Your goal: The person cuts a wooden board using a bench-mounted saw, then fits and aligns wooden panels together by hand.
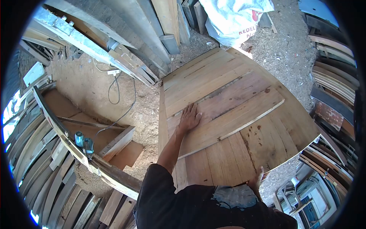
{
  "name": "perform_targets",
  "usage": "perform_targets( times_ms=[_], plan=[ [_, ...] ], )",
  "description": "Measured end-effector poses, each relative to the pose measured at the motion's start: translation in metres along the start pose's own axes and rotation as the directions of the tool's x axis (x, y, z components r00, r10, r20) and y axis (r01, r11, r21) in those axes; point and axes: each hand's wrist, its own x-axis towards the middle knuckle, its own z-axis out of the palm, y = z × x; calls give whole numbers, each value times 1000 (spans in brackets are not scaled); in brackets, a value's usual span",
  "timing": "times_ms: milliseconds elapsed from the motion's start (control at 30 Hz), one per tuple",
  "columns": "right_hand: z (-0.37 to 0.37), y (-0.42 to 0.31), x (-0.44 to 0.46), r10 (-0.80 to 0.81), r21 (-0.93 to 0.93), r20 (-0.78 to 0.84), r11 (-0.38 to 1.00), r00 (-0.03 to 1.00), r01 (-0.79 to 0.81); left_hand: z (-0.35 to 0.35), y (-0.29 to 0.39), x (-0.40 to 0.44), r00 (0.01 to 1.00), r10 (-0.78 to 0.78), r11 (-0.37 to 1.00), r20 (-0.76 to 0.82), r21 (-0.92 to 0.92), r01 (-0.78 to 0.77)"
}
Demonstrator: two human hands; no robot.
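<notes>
A large wooden panel of side-by-side planks lies in front of me, with a smaller set of joined boards on top of it. My left hand rests flat on these upper boards near their left end, fingers spread and nothing in it. At the panel's near edge, on the right, is my right hand, partly hidden by the dark shirt; its fingers point up along the edge and look apart.
A blue power tool sits on a wooden frame at the left. A cable with a socket lies on the ground. Planks lean at the top left, a white sack stands beyond the panel, and stacked boards line the right.
</notes>
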Motion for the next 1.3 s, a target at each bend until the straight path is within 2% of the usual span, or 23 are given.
perform_targets(
  times_ms=[33, 67, 133, 200, 300, 333, 400, 467, 533, 667, 733, 833, 867, 967, 1067, 1200, 1300],
  plan=[
    [-2, 6, 0, -23, -22, 15, 999, 1000, 24, -3, 3, -2, 1000, -1, 1000, -3, -3, 1],
    [-10, 37, 3, -122, -87, 15, 989, 992, 123, -6, 5, -3, 1000, -13, 1000, -6, -7, 13],
    [-14, 46, 5, -105, -31, 24, 994, 994, 106, -6, 9, -1, 1000, -30, 999, -5, -21, 30],
    [-17, 46, 6, 136, 200, 66, 969, 989, -146, -1, 3, 7, 999, -24, 1000, -21, 12, 24],
    [-5, 6, 3, -7, 22, 29, 1000, 1000, 7, -3, 12, 2, 996, -90, 996, 6, 5, 90],
    [0, 3, 2, 44, 146, -6, 988, 999, -43, -6, 15, 3, 995, -98, 995, 13, 3, 98],
    [3, 3, 1, -115, -30, -31, 993, 993, 114, -7, 13, 4, 995, -98, 995, 20, -3, 98],
    [4, 6, 2, -146, -7, -35, 989, 989, 145, -7, 11, 1, 996, -83, 996, 25, -10, 84],
    [6, 0, 4, -51, 215, -25, 975, 998, 55, -10, 17, -6, 995, -86, 996, 53, 10, 86],
    [23, -36, -6, 15, 235, -10, 972, 1000, -12, -14, 32, -21, 988, -64, 998, 139, 19, 62],
    [22, -31, -6, 71, 303, -1, 951, 998, -67, -16, 45, -32, 986, -3, 999, 166, 39, -4],
    [14, -16, -3, 84, 255, -4, 964, 996, -80, -25, 76, -53, 971, 122, 989, 203, 54, -135],
    [16, -9, -2, 65, 308, -13, 950, 998, -58, -30, 87, -62, 962, 167, 981, 216, 57, -184],
    [-5, 41, 4, 210, 439, 7, 878, 978, -192, -36, 120, -84, 935, 293, 949, 201, 59, -310],
    [-14, 56, 8, -23, 133, -9, 991, 1000, 24, -32, 120, -79, 937, 294, 949, 190, 55, -310],
    [9, 15, 7, -76, 190, -40, 978, 996, 82, -38, 120, -72, 906, 361, 923, 219, 51, -380],
    [10, 4, 6, -81, 179, -11, 980, 997, 81, -53, 135, -77, 876, 453, 820, 163, 310, -482]
  ],
)
